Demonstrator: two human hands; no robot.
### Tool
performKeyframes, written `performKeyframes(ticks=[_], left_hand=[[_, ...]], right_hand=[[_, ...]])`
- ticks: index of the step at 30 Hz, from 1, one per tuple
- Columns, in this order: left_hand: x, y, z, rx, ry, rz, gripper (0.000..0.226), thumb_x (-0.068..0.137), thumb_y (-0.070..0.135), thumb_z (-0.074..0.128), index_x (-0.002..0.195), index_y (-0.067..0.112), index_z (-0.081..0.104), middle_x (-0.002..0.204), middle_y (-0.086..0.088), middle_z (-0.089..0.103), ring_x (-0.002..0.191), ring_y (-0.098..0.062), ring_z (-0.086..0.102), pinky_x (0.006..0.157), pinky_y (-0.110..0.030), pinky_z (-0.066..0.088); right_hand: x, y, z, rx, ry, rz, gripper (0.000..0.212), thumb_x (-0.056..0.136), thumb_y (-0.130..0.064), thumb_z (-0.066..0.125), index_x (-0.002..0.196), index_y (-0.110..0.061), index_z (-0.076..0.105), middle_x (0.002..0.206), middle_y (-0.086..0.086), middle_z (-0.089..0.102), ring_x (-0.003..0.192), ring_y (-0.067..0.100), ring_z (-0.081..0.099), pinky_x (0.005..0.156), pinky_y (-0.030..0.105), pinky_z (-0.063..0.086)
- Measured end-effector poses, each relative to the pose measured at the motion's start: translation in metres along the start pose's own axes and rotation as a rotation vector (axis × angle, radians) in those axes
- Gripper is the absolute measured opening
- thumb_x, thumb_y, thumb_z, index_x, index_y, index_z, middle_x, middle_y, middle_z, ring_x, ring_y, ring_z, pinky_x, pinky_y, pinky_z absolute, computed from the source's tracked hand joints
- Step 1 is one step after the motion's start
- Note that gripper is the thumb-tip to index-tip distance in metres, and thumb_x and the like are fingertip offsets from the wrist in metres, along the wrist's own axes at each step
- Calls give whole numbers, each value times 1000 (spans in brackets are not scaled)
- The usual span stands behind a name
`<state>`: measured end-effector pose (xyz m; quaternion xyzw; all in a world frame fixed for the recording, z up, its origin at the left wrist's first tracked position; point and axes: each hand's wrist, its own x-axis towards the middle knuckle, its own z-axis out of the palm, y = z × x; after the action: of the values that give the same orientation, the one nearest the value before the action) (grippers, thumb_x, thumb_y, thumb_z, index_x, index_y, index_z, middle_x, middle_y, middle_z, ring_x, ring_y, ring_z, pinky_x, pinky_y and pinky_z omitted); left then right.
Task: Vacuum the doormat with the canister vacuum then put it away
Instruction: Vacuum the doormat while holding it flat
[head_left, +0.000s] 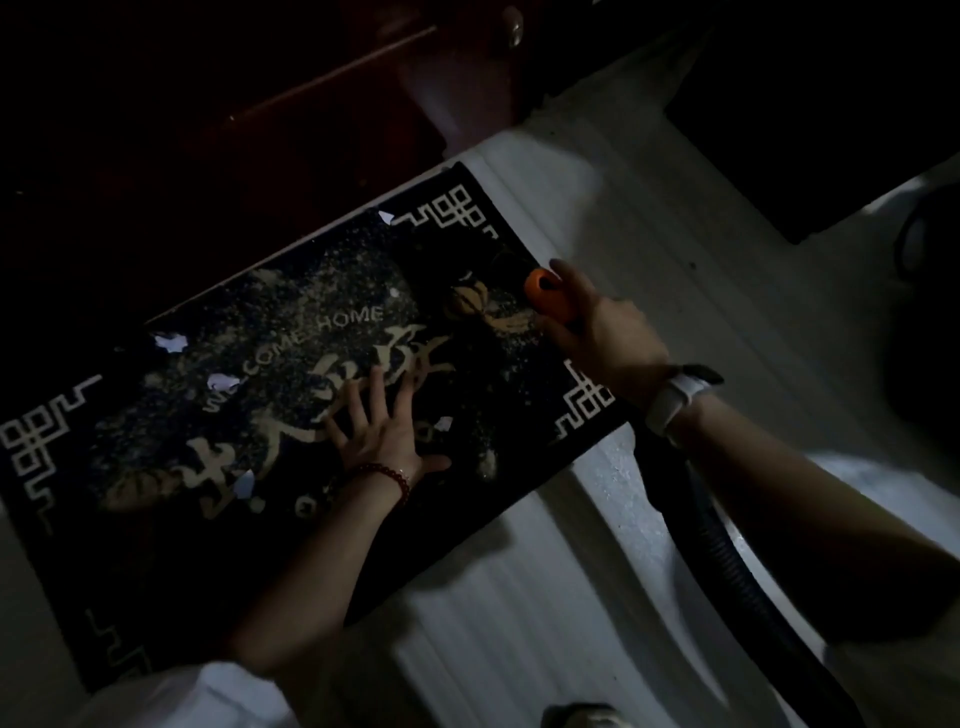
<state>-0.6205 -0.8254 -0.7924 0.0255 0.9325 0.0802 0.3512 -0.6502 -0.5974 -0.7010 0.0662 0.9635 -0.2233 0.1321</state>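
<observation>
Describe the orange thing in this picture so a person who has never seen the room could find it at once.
Start at the dark doormat printed with "WELCOME HOME" and go to its right end. There the right hand, with a white watch on its wrist, holds an orange vacuum nozzle against the mat, a black ribbed hose trailing back from it. It is the only bright orange thing among dark and pale surroundings.

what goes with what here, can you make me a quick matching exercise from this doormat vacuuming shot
Things:
1. left hand
2. right hand
3. hose
4. paper scraps

States:
A. runs black and ribbed over the pale floor
B. lie white and scattered on the doormat
C. presses flat on the doormat, fingers spread
D. grips the orange vacuum handle at the doormat's edge

Pairs: 1-C, 2-D, 3-A, 4-B
</observation>
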Motion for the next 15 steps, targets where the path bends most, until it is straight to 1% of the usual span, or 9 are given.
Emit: performKeyframes(ticks=[2, 4, 7, 8, 11, 13, 15], left_hand=[[1, 1, 0, -3, -3, -6, 111, 69, 61, 69, 148, 31, -4, 155, -3, -21, 141, -34, -18, 110, -63, 3], [1, 4, -1, 0, 2, -27, 111, 70, 56, 71, 147, 31, -4, 155, -3, -21, 141, -35, -19, 111, -63, 4], [1, 13, -3, -6, -11, -68, 109, 71, 49, 74, 147, 30, -2, 154, -5, -22, 141, -36, -20, 112, -62, 4], [1, 15, -4, -22, -19, -76, 108, 71, 47, 74, 147, 29, -1, 154, -5, -23, 140, -36, -21, 112, -61, 4], [1, 16, -5, -55, -34, -95, 106, 72, 43, 75, 147, 29, 1, 153, -4, -25, 140, -35, -22, 113, -61, 5], [0, 17, -7, -66, -53, -103, 106, 73, 41, 75, 147, 29, 0, 153, -4, -26, 140, -35, -23, 112, -61, 5], [0, 18, -9, -74, -53, -111, 106, 73, 40, 76, 147, 29, 0, 153, -4, -26, 140, -35, -22, 113, -61, 4]], right_hand=[[3, 3, 2, -17, 43, 17, 58, 93, -40, 47, 144, -30, 21, 111, 17, 62, 91, 36, 60, 67, 32, 40], [-6, 5, 8, 20, 51, 9, 57, 93, -41, 46, 143, -30, 21, 107, 15, 63, 86, 35, 61, 65, 33, 42], [-38, 13, 17, 68, 2, 38, 59, 94, -37, 44, 145, -31, 15, 105, 11, 63, 77, 28, 60, 66, 34, 46], [-52, 18, 20, 70, -12, 52, 60, 94, -37, 44, 145, -31, 14, 107, 10, 63, 79, 26, 60, 67, 34, 47], [-93, 35, 24, 85, -25, 116, 63, 92, -39, 49, 145, -33, 16, 119, 9, 61, 94, 28, 61, 75, 35, 49], [-104, 42, 21, 105, -31, 144, 64, 90, -42, 50, 144, -37, 17, 122, 7, 61, 97, 27, 61, 75, 35, 49], [-97, 41, 14, 128, -10, 136, 63, 90, -41, 50, 144, -38, 17, 119, 8, 62, 96, 28, 62, 77, 38, 50]])
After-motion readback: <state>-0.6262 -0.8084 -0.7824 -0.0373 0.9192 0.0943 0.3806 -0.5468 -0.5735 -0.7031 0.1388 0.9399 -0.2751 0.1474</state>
